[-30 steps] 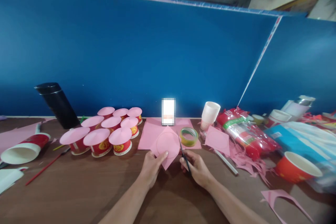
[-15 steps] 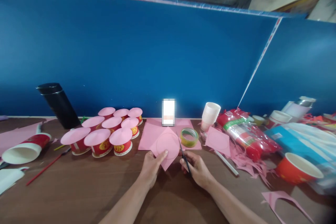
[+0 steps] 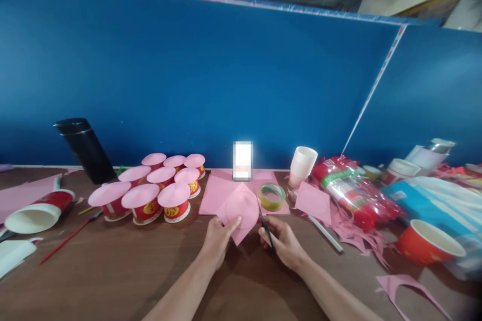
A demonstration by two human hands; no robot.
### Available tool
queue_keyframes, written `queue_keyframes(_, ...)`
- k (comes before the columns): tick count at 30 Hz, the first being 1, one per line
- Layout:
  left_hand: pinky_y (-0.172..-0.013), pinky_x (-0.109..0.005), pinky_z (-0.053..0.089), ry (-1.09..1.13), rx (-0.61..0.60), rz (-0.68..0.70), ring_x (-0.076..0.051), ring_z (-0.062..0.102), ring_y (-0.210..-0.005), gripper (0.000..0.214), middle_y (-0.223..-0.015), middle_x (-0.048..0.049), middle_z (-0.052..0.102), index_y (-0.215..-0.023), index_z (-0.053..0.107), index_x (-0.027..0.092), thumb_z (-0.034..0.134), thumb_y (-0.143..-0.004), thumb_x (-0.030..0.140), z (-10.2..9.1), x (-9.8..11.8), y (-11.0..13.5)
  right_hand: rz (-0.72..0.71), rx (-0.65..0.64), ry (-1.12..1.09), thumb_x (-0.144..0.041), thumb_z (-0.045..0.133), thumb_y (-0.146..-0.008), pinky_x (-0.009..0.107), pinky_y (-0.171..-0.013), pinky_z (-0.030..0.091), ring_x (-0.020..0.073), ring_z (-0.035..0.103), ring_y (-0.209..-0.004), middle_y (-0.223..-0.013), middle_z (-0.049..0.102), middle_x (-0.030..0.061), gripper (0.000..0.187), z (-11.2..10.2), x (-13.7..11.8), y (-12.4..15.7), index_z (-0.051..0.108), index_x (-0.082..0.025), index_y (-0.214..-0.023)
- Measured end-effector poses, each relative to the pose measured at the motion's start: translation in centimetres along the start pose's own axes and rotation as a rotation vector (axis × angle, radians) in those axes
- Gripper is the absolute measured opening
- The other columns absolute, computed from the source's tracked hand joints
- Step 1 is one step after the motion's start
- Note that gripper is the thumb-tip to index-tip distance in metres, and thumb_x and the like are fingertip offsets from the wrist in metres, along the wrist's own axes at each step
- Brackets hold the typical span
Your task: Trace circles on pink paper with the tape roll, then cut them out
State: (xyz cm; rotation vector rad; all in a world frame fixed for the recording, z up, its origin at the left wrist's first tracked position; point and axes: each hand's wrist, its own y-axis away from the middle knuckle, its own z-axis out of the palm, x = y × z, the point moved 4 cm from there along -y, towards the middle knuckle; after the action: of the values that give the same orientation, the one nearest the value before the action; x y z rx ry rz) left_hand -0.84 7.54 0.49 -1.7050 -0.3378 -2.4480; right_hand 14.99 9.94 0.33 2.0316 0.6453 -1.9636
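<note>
My left hand (image 3: 222,238) pinches a square of pink paper (image 3: 241,208) at its lower left, thumb on top; a circle is drawn on the paper. My right hand (image 3: 280,241) is closed round the handles of dark scissors (image 3: 266,230). Their blades point up and away along the paper's right edge. Beneath and behind lies a larger pink sheet (image 3: 213,193), with a roll of tape (image 3: 271,196) on it. To the right rests another pink square (image 3: 313,203), also marked with a circle.
Several red cups topped with pink discs (image 3: 140,198) stand at left, near a black flask (image 3: 85,150) and a red brush (image 3: 70,239). White cups (image 3: 303,163), a red plastic bag (image 3: 356,190), pink scraps (image 3: 357,235) and an orange cup (image 3: 425,246) crowd the right. A bright pixelated rectangle (image 3: 242,160) is at the back.
Almost nothing differs. Everything sits slightly further right in the picture, and both hands keep their hold on the paper and scissors.
</note>
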Motion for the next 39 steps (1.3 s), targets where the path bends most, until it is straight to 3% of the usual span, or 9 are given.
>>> queue_keyframes(10,-0.072,-0.034,0.048,0.068,-0.048,0.001,-0.025,0.065,-0.076,0.037,-0.076,-0.0110,0.070,-0.085,0.067,0.007,0.074,-0.060,0.035,0.24,0.26,0.07,-0.009,0.007,0.023,-0.042,0.057,-0.079,0.022,-0.048,0.038,0.0089,0.042,-0.050,-0.057,0.046,-0.0044,0.033,-0.03,0.02,0.03,0.058,-0.014,-0.096)
queue_keyframes(17,-0.068,-0.033,0.049,0.067,-0.014,-0.019,-0.025,0.065,-0.073,0.034,-0.075,-0.0110,0.070,-0.079,0.068,0.008,0.075,-0.058,0.034,0.18,0.32,0.17,0.003,0.012,0.047,-0.042,0.057,-0.079,0.022,-0.049,0.038,0.0094,0.043,-0.050,-0.057,0.048,-0.0040,0.034,-0.16,0.35,0.01,0.059,-0.014,-0.098)
queue_keyframes(39,-0.076,-0.035,0.048,0.078,-0.044,0.000,-0.024,0.065,-0.077,0.041,-0.079,-0.0121,0.070,-0.090,0.068,0.008,0.073,-0.061,0.037,-0.25,-0.14,-0.34,0.002,0.012,0.046,-0.040,0.059,-0.079,0.021,-0.047,0.038,0.0085,0.043,-0.048,-0.056,0.046,-0.0050,0.032,-0.17,0.38,-0.05,0.060,-0.015,-0.098)
